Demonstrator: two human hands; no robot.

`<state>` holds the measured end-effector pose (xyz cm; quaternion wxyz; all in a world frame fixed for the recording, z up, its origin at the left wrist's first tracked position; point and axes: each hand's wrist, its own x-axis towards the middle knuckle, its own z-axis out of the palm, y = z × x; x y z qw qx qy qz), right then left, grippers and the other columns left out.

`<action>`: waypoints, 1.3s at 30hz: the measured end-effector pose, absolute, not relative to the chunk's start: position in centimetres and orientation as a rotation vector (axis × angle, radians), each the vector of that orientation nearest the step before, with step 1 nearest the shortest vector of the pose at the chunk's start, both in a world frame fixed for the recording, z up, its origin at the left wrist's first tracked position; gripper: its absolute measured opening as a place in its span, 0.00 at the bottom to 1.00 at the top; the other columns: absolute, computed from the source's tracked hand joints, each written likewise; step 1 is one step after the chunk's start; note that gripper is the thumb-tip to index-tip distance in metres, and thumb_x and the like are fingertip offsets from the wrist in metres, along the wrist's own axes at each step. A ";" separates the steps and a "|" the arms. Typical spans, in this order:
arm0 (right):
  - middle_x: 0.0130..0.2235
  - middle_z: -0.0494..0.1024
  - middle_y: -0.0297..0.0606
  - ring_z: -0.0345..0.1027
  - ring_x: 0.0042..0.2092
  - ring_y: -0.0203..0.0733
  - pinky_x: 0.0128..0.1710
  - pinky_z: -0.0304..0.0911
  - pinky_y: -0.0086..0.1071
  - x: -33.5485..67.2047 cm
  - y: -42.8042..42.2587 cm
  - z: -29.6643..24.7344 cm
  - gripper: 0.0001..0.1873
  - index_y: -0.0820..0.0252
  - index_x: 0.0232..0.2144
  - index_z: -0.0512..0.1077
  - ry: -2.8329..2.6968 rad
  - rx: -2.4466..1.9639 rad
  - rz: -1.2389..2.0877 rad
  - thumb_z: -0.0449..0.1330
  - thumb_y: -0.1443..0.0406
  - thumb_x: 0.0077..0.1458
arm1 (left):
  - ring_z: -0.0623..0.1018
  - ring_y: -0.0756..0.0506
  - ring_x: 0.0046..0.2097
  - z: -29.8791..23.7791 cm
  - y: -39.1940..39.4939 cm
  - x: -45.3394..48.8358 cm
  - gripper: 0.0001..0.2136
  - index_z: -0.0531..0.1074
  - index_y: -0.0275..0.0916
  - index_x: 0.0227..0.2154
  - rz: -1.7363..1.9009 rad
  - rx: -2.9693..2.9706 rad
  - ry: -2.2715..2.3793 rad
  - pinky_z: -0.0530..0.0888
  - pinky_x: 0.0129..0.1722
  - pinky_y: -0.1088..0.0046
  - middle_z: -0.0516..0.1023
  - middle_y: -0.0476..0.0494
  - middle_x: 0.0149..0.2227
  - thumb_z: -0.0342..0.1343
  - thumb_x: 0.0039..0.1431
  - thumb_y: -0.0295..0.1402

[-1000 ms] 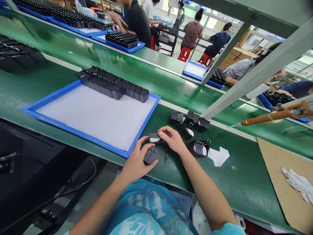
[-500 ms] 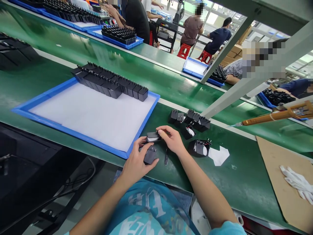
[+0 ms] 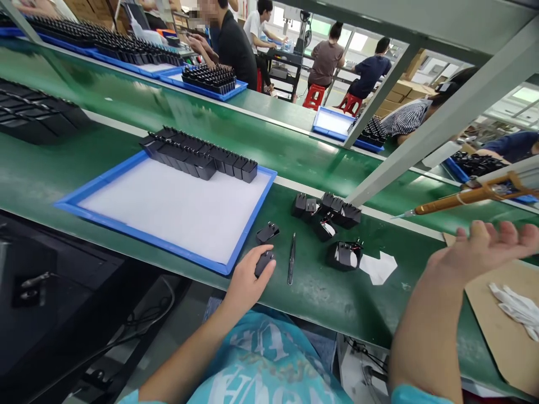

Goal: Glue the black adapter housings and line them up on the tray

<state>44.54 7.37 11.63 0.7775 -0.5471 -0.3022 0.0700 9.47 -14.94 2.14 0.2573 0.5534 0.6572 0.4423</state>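
My left hand (image 3: 246, 280) rests on the green belt (image 3: 379, 303) with its fingers wrapped round a black plug adapter (image 3: 264, 262). Just beyond it a second black adapter (image 3: 268, 232) lies free on the belt. A pair of tweezers (image 3: 291, 259) lies to the right of both. My right hand (image 3: 484, 249) is raised at the far right with its fingers spread and nothing in it, just below an orange-handled tool (image 3: 467, 197) that hangs on a bracket. A loose cluster of black adapters (image 3: 326, 210) sits further up the belt.
A blue tray (image 3: 143, 235) with a white liner holds a row of black adapters (image 3: 197, 154) along its far edge. An open adapter (image 3: 345, 255) and white paper scrap (image 3: 379, 266) lie right of the tweezers. Cardboard (image 3: 501, 325) carries white gloves (image 3: 516, 303). Other people work beyond.
My right hand let go of the second adapter and swung up to the far right, now open. The tweezers it covered show fully. My left hand stayed on its adapter.
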 end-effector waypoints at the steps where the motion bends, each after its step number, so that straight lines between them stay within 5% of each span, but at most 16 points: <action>1: 0.55 0.66 0.32 0.67 0.49 0.30 0.40 0.63 0.33 45.6 8.6 11.6 0.38 0.40 0.47 0.65 -0.620 -1.164 0.339 0.53 0.83 0.40 | 0.76 0.44 0.52 2.3 -14.7 9.5 0.13 0.70 0.42 0.49 1.210 1.494 1.775 0.73 0.52 0.65 0.76 0.44 0.50 0.49 0.65 0.39; 8: 0.40 0.75 0.31 0.74 0.37 0.34 0.37 0.64 0.39 46.5 13.3 12.0 0.21 0.52 0.33 0.69 -0.608 -1.192 0.890 0.57 0.82 0.41 | 0.77 0.44 0.52 3.7 -14.4 7.9 0.13 0.73 0.46 0.48 0.999 1.627 1.548 0.73 0.53 0.68 0.78 0.48 0.50 0.48 0.66 0.39; 13: 0.33 0.79 0.37 0.75 0.34 0.33 0.33 0.63 0.31 45.7 13.9 11.5 0.25 0.53 0.39 0.65 -0.669 -1.180 0.978 0.59 0.83 0.41 | 0.71 0.40 0.58 3.9 -15.8 7.3 0.24 0.67 0.50 0.57 0.959 1.722 1.582 0.71 0.56 0.63 0.69 0.43 0.59 0.60 0.57 0.40; 19: 0.24 0.77 0.34 0.74 0.27 0.36 0.31 0.65 0.29 45.3 11.1 11.0 0.22 0.56 0.43 0.64 -0.767 -1.162 0.974 0.57 0.80 0.47 | 0.78 0.44 0.49 1.6 -15.7 7.7 0.17 0.67 0.44 0.53 1.292 1.288 1.515 0.76 0.50 0.64 0.78 0.42 0.46 0.55 0.62 0.39; 24: 0.21 0.74 0.30 0.69 0.23 0.38 0.29 0.66 0.33 44.3 4.4 9.9 0.19 0.54 0.47 0.67 -0.870 -1.081 0.904 0.55 0.71 0.52 | 0.79 0.47 0.41 0.6 -15.4 8.6 0.12 0.71 0.44 0.48 1.528 1.284 1.637 0.78 0.43 0.67 0.76 0.42 0.48 0.54 0.63 0.37; 33: 0.19 0.69 0.27 0.55 0.17 0.35 0.18 0.58 0.32 38.3 -6.3 11.1 0.30 0.53 0.49 0.70 -1.066 -0.747 1.010 0.62 0.46 0.46 | 0.76 0.44 0.51 0.1 -16.4 8.2 0.17 0.68 0.44 0.53 1.465 1.313 1.518 0.75 0.51 0.64 0.75 0.40 0.51 0.57 0.61 0.34; 36: 0.20 0.68 0.26 0.53 0.15 0.31 0.15 0.56 0.28 35.0 -7.5 12.2 0.33 0.53 0.47 0.71 -1.007 -0.656 1.197 0.63 0.43 0.43 | 0.77 0.43 0.50 0.5 -16.1 8.4 0.12 0.72 0.43 0.48 1.481 1.338 1.619 0.76 0.48 0.65 0.74 0.40 0.53 0.54 0.62 0.36; 39: 0.25 0.72 0.29 0.54 0.14 0.28 0.13 0.54 0.27 31.8 -8.0 13.1 0.31 0.55 0.43 0.72 -0.993 -0.569 1.302 0.62 0.41 0.44 | 0.75 0.42 0.55 0.9 -16.5 8.4 0.11 0.74 0.44 0.46 1.381 1.589 1.710 0.72 0.56 0.60 0.75 0.43 0.54 0.54 0.63 0.36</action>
